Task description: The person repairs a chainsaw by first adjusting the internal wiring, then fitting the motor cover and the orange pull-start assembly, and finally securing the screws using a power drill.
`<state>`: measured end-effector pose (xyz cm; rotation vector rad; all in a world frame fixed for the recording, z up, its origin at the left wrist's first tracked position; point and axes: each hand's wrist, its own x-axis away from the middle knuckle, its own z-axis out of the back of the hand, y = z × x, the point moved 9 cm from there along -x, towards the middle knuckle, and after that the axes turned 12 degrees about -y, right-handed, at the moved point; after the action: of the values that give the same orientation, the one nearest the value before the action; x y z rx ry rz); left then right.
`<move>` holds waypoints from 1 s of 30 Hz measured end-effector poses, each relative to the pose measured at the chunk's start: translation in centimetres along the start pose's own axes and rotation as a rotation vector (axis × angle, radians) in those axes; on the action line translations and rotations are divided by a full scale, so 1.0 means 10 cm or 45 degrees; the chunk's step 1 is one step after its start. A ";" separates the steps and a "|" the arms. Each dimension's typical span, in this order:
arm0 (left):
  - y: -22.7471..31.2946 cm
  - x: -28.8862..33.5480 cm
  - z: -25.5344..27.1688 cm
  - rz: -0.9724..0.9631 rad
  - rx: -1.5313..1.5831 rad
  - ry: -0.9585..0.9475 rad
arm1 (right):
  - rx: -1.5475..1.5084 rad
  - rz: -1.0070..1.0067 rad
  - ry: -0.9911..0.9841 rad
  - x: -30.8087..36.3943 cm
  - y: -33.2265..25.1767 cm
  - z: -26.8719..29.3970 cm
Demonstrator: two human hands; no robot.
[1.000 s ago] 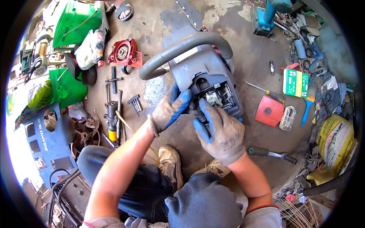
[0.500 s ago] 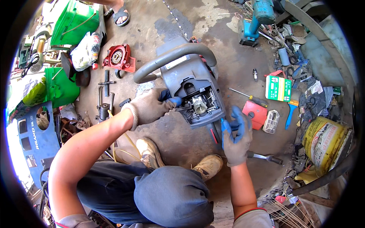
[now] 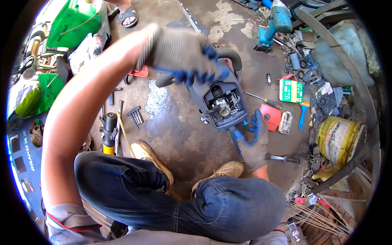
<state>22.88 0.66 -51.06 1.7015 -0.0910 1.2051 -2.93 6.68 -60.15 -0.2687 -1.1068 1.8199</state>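
A grey chainsaw [image 3: 213, 90] stands on the floor before me, its top uncovered so that the carburettor area [image 3: 224, 107] shows. Over its front handle [image 3: 233, 57] is my left hand [image 3: 179, 51] in a grey glove with blue fingers. Motion smears those fingers, and whether they hold anything is unclear. My right hand [image 3: 255, 147], gloved the same way, is beside the rear handle [image 3: 235, 138]. Its thumb lies close against that handle while the other fingers stretch upward, apart from the thumb.
Right of the saw lie a screwdriver [image 3: 267, 101], a red cover [image 3: 271, 117], a white plastic frame [image 3: 285, 123], a blue brush [image 3: 303, 116] and a spark plug [image 3: 268, 78]. A cordless tool [image 3: 263, 36] and a yellow bucket [image 3: 341, 141] stand farther right. Another person's foot [image 3: 128, 17] is at the back.
My left hand has left the saw's open top and swung up and away over the front handle. My right hand has moved slightly down, close to the rear handle. The saw sits slightly farther right.
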 end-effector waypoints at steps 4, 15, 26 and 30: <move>0.25 0.23 0.61 -0.247 -0.099 0.593 | 0.261 0.028 -0.122 -0.04 -0.14 -0.19; -0.05 -0.11 0.25 -0.230 -0.470 0.643 | 0.244 -0.181 0.173 0.35 0.11 -0.07; -1.07 0.70 1.68 -0.174 -0.049 1.188 | -0.588 -0.591 0.496 1.45 1.80 0.18; -2.63 1.41 2.07 -0.084 0.515 1.434 | -0.592 -0.623 0.506 1.06 1.27 0.01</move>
<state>58.30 4.42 -58.14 1.0909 0.9279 2.0455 -16.29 13.48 -67.13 -0.5522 -1.1701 1.0118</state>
